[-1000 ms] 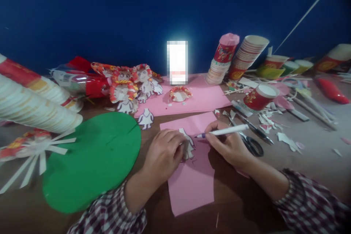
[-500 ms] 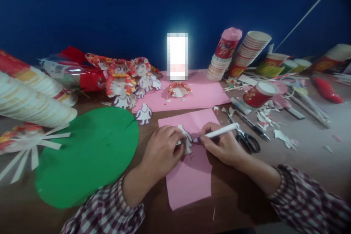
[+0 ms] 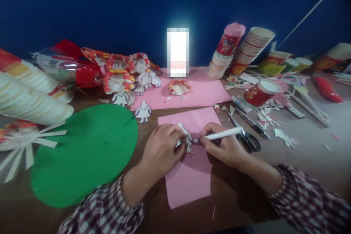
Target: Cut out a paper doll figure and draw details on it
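My left hand [image 3: 163, 148] lies with curled fingers over a small white paper doll-body cutout [image 3: 186, 132] and holds it down on a sheet of pink paper [image 3: 189, 186]. Dark purple lines edge the cutout, and its left part is hidden beneath my fingers. In my right hand [image 3: 226, 149] is a white marker [image 3: 226, 132], pinched between thumb and fingers, its tip at the cutout's right edge. A short dark mark shows on the pink paper just below the cutout. Scissors [image 3: 249, 142] with black handles lie right beside my right hand.
A green oval sheet [image 3: 87, 153] spreads at the left, near stacked paper cups [image 3: 33, 98]. Decorated paper dolls [image 3: 119, 76] and another cutout [image 3: 143, 112] sit behind. Cup stacks [image 3: 251, 49], a pen [image 3: 253, 127] and paper scraps [image 3: 283, 137] occupy the right. A bright pixelated rectangle [image 3: 177, 49] stands at the back.
The marker leans lower, its back end shifted slightly right and down. Both hands stay almost in place around the cutout. The whole view has shifted a little.
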`<act>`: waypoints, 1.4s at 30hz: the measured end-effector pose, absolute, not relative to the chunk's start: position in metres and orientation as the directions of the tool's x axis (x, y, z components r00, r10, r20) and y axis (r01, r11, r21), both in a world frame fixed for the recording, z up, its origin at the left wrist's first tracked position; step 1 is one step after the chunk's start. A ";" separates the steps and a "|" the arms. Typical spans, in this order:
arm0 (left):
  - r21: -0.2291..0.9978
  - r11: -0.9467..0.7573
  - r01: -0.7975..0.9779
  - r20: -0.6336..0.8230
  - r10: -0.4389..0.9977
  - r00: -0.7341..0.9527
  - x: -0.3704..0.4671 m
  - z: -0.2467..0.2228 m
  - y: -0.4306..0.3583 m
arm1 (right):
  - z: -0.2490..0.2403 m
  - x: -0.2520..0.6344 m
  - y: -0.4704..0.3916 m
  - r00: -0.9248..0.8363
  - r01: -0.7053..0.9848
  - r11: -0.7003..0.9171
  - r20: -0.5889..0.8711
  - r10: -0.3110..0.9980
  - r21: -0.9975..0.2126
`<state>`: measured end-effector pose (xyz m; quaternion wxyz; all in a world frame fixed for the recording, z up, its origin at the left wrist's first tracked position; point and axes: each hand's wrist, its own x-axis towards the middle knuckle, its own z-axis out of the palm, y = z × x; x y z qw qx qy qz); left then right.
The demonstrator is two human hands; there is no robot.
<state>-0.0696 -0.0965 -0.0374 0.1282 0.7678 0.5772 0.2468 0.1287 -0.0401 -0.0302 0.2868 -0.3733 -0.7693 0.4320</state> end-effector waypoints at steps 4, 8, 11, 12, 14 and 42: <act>0.478 -0.298 0.826 0.226 0.951 0.212 -0.070 -0.037 -0.097 | -0.029 0.129 -0.041 -0.569 0.300 0.429 0.201 0.797 -0.852; 0.473 -0.315 0.823 0.254 0.943 0.215 -0.070 -0.037 -0.096 | -0.029 0.132 -0.044 -0.586 0.332 0.520 0.260 0.767 -0.787; 0.465 -0.334 0.820 0.283 0.934 0.220 -0.071 -0.038 -0.096 | -0.031 0.135 -0.046 -0.603 0.367 0.555 0.264 0.753 -0.747; 0.463 -0.338 0.819 0.288 0.932 0.222 -0.071 -0.039 -0.096 | -0.031 0.136 -0.047 -0.608 0.376 0.561 0.260 0.750 -0.738; 0.461 -0.342 0.819 0.291 0.930 0.224 -0.071 -0.039 -0.096 | -0.031 0.136 -0.047 -0.611 0.387 0.560 0.251 0.751 -0.733; 0.459 -0.329 0.826 0.273 0.936 0.221 -0.069 -0.038 -0.096 | -0.030 0.133 -0.043 -0.685 0.386 0.518 0.138 0.715 -0.764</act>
